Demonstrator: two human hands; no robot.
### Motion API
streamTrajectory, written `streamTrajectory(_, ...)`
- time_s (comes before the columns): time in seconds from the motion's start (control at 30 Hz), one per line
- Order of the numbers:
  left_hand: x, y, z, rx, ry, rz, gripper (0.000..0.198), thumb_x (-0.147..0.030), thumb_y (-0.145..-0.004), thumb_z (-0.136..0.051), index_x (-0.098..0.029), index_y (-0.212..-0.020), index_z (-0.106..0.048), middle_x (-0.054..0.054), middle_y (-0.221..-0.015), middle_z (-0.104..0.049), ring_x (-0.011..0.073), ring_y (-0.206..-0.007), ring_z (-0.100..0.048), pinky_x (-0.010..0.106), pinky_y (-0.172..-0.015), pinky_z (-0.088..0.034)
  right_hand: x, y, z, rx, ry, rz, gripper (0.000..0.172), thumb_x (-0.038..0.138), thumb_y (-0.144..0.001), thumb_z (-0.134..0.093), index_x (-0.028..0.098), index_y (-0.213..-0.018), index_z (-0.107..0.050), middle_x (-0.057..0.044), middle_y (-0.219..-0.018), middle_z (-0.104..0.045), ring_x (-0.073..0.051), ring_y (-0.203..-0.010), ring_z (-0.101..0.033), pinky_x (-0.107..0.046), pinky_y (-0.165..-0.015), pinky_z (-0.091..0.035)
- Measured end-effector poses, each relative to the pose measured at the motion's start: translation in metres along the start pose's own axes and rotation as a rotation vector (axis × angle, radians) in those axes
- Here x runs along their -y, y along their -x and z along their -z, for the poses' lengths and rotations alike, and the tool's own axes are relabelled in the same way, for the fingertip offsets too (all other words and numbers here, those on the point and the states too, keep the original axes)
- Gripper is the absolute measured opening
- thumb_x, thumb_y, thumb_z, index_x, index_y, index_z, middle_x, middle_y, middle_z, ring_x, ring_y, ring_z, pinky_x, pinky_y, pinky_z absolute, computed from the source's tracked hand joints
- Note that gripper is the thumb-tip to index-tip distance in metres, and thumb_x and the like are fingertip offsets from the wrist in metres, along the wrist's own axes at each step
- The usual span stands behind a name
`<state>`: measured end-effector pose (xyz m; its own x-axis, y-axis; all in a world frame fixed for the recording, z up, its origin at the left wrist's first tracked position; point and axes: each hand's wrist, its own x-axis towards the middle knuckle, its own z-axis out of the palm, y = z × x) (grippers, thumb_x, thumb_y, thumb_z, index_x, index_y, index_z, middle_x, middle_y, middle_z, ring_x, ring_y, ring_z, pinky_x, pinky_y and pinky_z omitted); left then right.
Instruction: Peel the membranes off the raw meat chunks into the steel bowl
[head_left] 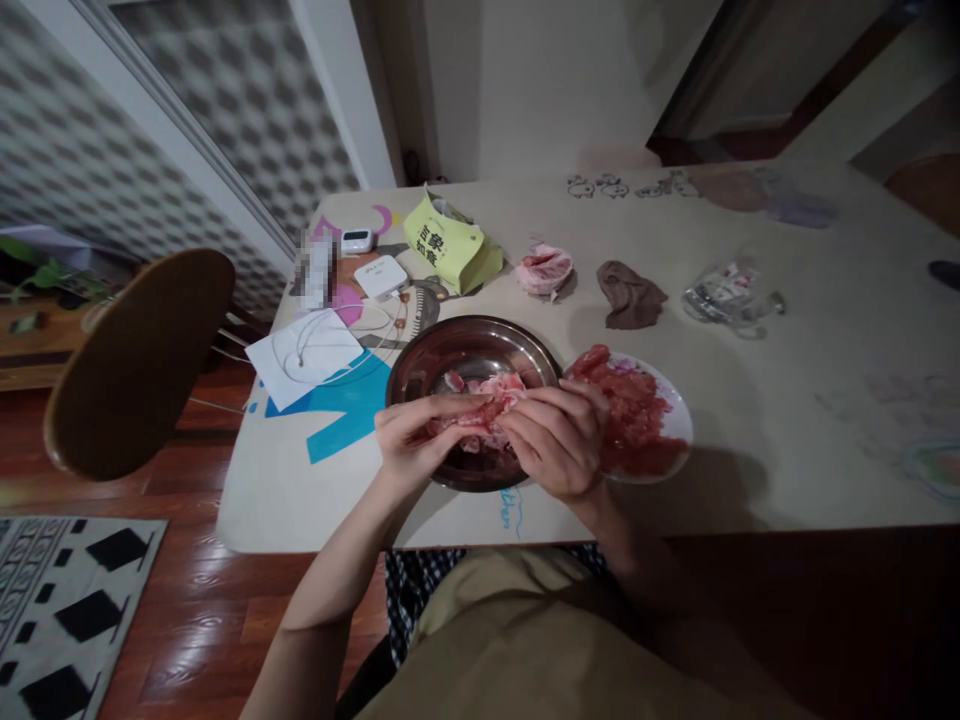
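Steel gleams dully in the wide bowl (pixel 409 370) at the middle of the frame, where I see pinkish, fatty scraps (pixel 501 384) lying inside. Over its near half, both hands meet on a piece of raw meat (pixel 484 412): the left hand (pixel 411 440) has it pinched between thumb and fingers, nearly closed, while the right hand (pixel 561 440), its fingers curled well in, grips the other end. Just right of the bowl, a white plate (pixel 681 462) carries a heap of redder meat (pixel 634 415); the right hand overlaps its left edge from where I stand, and I can't tell whether they touch. Farther up the pale table (pixel 780 420), above centre, sits a pink chunk (pixel 544 271) with whitish fat, then a crumpled brown cloth (pixel 630 295) and, toward the right, a clear glass vessel (pixel 726 295). Upper left of the bowl stands a yellow-green packet (pixel 452 245), near a small white box (pixel 381 277).
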<state>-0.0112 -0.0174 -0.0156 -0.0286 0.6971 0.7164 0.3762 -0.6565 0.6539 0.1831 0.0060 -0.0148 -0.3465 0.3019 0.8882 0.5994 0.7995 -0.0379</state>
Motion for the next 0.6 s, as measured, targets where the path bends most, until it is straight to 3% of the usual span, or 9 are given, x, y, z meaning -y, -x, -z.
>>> streamTrajectory(0.23,0.0007,0.0001,0.0007,0.011,0.055,0.027,0.022,-0.028,-0.08,-0.086,-0.023,-0.101,-0.079,0.0,-0.094,-0.082,0.0128,-0.08,-0.079,0.019,-0.076,-0.064,-0.0076,-0.001,-0.0018,0.011,0.021,0.084,0.006,0.024,-0.098,-0.063,0.027,-0.095,-0.067,0.005,-0.089,-0.074,-0.014,-0.091,-0.065,-0.035,-0.099,-0.048)
streamTrajectory(0.43,-0.0029,0.0002,0.0007,0.008,0.137,0.154,0.023,-0.03,-0.078,-0.088,-0.022,-0.098,-0.08,0.0,-0.086,-0.082,0.0116,-0.068,-0.077,0.017,-0.066,-0.062,-0.0074,0.0048,0.0007,0.002,0.026,0.145,0.012,0.022,-0.1,-0.06,0.027,-0.093,-0.068,0.006,-0.088,-0.072,-0.012,-0.092,-0.063,-0.03,-0.1,-0.047)
streamTrajectory(0.6,-0.0042,-0.0002,0.0016,-0.012,0.095,0.171,0.025,-0.033,-0.075,-0.089,-0.02,-0.095,-0.08,0.002,-0.083,-0.081,0.0136,-0.066,-0.077,0.019,-0.065,-0.063,-0.0047,0.0069,0.006,0.017,-0.039,0.027,0.013,0.019,-0.095,-0.069,0.025,-0.107,-0.07,0.004,-0.088,-0.074,-0.014,-0.095,-0.065,-0.032,-0.099,-0.046)
